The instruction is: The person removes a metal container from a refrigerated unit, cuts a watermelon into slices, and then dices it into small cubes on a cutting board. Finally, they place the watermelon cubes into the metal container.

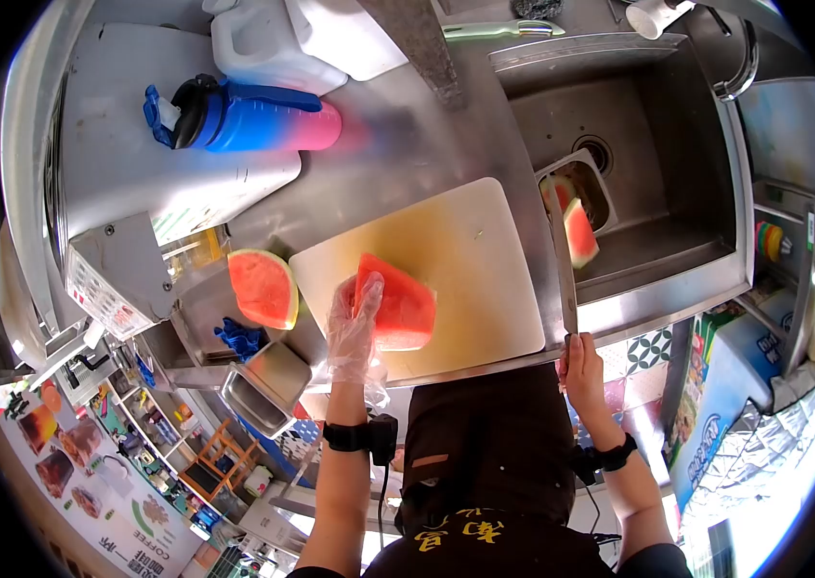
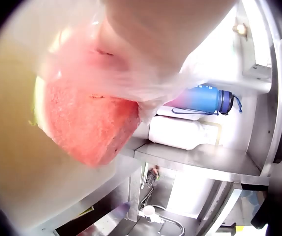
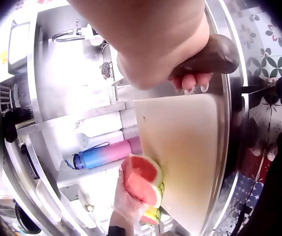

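My left hand (image 1: 354,332), in a clear plastic glove, grips a thick piece of watermelon (image 1: 406,310) by its left side. The piece sits on the left half of a white cutting board (image 1: 485,279), its red flesh facing up. In the left wrist view, pale green rind edges this watermelon piece (image 2: 84,123), and the glove hides part of it. My bare right hand (image 1: 583,376) holds a large knife (image 1: 564,260) off the board's right corner, blade pointing away from me beside the sink. Its dark handle (image 3: 219,55) shows in the right wrist view, fingers curled round it.
Another watermelon wedge (image 1: 263,289) lies left of the board. In the sink (image 1: 658,125), a small metal tray (image 1: 603,197) bears watermelon scraps. A blue-pink bottle (image 1: 253,118) and white jugs (image 1: 263,43) stand at the back left. A metal container (image 1: 263,385) sits at the front left.
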`<action>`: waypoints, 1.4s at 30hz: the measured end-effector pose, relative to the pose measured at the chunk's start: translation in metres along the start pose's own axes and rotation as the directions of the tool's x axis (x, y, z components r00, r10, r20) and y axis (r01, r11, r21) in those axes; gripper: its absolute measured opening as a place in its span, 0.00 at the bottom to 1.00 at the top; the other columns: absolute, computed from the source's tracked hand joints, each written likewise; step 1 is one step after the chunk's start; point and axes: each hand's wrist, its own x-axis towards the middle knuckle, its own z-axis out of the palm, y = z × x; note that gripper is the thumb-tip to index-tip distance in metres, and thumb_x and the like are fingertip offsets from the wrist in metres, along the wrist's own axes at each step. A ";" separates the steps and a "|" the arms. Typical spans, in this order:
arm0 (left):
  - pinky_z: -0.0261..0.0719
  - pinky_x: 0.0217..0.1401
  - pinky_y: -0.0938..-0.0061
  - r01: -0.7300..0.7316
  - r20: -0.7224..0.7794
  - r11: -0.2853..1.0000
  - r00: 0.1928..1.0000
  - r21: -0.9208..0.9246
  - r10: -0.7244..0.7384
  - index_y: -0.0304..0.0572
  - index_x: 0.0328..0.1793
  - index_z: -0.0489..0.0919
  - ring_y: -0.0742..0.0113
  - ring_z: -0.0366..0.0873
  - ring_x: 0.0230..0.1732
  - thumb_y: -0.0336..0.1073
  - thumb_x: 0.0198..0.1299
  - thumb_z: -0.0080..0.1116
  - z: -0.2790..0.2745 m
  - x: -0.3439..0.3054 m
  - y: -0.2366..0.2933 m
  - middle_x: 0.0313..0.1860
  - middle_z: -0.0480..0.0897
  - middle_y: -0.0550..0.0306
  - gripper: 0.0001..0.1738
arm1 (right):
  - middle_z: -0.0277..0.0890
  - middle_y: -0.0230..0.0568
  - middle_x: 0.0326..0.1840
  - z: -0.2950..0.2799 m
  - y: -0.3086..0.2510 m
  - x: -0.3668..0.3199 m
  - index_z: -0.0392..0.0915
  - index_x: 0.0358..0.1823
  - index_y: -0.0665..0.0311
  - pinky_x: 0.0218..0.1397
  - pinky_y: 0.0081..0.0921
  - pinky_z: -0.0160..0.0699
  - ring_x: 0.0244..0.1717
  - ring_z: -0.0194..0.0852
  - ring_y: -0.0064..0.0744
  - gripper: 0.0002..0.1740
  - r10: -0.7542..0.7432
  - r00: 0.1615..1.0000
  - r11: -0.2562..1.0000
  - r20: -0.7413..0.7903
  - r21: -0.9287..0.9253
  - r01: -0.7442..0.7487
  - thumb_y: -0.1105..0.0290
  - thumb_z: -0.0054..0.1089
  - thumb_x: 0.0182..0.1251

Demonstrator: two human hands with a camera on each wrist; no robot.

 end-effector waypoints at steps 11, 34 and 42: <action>0.70 0.64 0.62 -0.336 -0.098 0.717 0.867 0.611 0.489 0.37 0.77 0.54 0.49 0.65 0.70 0.55 0.61 0.62 -0.024 -0.018 -0.004 0.73 0.60 0.38 0.47 | 0.67 0.38 0.14 0.022 -0.020 -0.015 0.67 0.39 0.66 0.18 0.27 0.66 0.13 0.68 0.29 0.20 0.005 0.973 0.998 0.230 0.064 -0.021 0.54 0.40 0.79; 0.59 0.75 0.53 -0.637 0.284 0.458 0.727 0.620 0.626 0.46 0.75 0.62 0.42 0.56 0.76 0.42 0.59 0.65 0.003 -0.011 -0.028 0.74 0.65 0.50 0.39 | 0.68 0.41 0.14 0.040 -0.054 -0.039 0.69 0.40 0.68 0.21 0.28 0.68 0.13 0.69 0.34 0.21 0.038 0.907 0.997 0.420 0.048 -0.064 0.55 0.40 0.79; 0.61 0.73 0.53 -0.639 0.270 0.454 0.718 0.620 0.642 0.45 0.74 0.63 0.42 0.58 0.75 0.45 0.59 0.66 0.000 -0.010 -0.031 0.73 0.65 0.45 0.39 | 0.74 0.63 0.23 0.042 -0.053 -0.031 0.68 0.44 0.69 0.29 0.53 0.69 0.28 0.73 0.67 0.19 -0.153 0.947 0.929 0.281 -0.287 0.235 0.57 0.43 0.76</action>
